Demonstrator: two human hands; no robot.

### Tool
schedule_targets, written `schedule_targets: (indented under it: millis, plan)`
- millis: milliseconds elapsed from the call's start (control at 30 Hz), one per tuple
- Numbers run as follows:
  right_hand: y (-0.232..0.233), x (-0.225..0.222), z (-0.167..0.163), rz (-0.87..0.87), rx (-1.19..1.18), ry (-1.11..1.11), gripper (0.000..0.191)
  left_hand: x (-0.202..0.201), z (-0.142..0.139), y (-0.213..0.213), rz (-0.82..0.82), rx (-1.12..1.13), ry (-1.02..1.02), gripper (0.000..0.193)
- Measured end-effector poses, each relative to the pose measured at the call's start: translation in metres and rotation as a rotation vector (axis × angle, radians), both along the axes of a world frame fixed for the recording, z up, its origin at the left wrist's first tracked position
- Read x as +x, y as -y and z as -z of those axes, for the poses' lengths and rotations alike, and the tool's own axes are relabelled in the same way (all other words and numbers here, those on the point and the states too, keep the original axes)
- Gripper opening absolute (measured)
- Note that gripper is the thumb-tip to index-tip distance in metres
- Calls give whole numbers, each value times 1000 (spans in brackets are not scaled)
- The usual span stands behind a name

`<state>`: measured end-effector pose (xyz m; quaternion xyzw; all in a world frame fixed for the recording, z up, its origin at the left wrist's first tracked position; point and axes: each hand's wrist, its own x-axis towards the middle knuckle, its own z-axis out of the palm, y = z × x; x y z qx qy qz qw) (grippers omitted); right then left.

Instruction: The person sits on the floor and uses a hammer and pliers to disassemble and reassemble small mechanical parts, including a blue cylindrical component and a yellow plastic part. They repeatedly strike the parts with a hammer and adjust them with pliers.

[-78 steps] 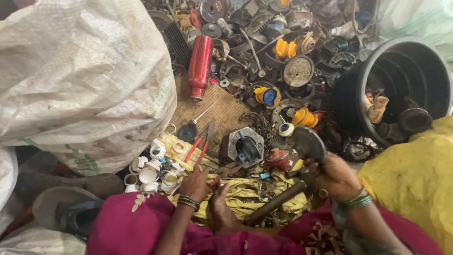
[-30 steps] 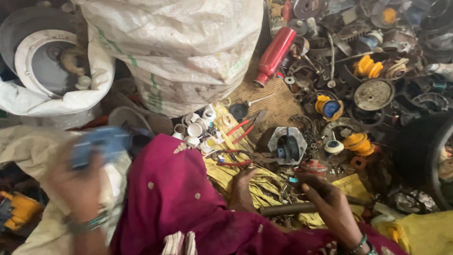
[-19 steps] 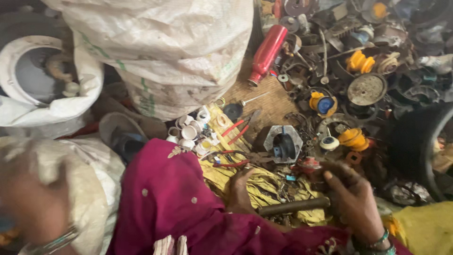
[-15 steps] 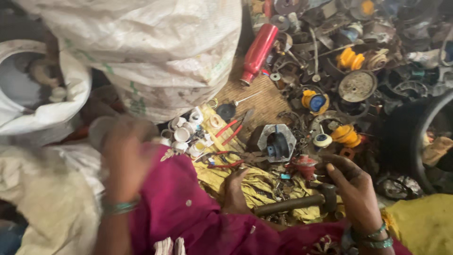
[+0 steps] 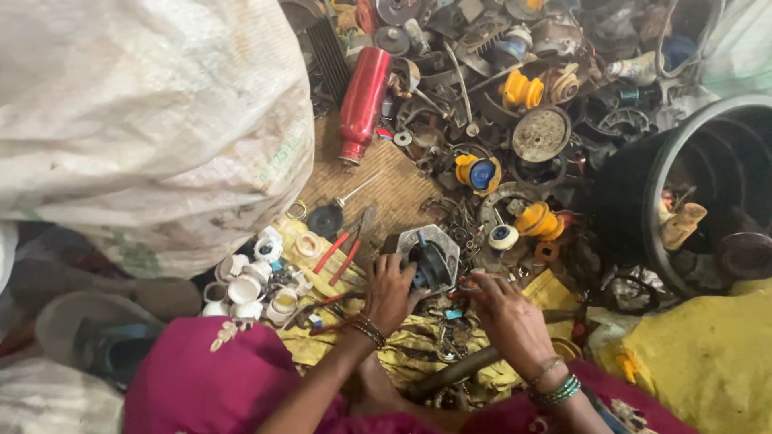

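Your left hand (image 5: 388,291) covered the near edge of the grey metal housing (image 5: 430,255). The white sack (image 5: 145,120) ran off the frame's upper left; the black tub (image 5: 708,153) was cut at the right edge.

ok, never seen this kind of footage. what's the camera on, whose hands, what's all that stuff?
There is no robot here. One camera sits on a person's head and looks down, so both hands are theirs. The left hand rests against a grey metal housing with a dark part in it. The right hand reaches into small scrap beside it; whether it grips anything is unclear. Around them lie red-handled pliers, white plastic caps, a red bottle, yellow parts, a black tub and a big white sack.
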<state>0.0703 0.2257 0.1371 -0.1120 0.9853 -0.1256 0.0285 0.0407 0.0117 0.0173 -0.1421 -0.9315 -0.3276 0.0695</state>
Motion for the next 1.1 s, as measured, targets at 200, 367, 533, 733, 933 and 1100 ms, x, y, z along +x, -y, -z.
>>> schedule_targets:
  millis: [200,367,533,733,933,1100]
  plan:
    - [8,0,6,-43,38,5,42,5,6,-2,-20,52,38,39]
    - [7,1,3,34,49,56,48,6,18,-1,-27,261,-26,41]
    - [15,0,-7,146,-195,92,72,-5,8,10,124,813,-76,48]
    - [18,5,-18,-16,-844,241,118,0,-12,29,411,1031,246,45]
    - [16,13,-6,25,-1118,342,105,13,-27,21,537,1101,333,47]
    - [15,16,7,248,-1151,270,63,32,-35,16,513,1192,460,73]
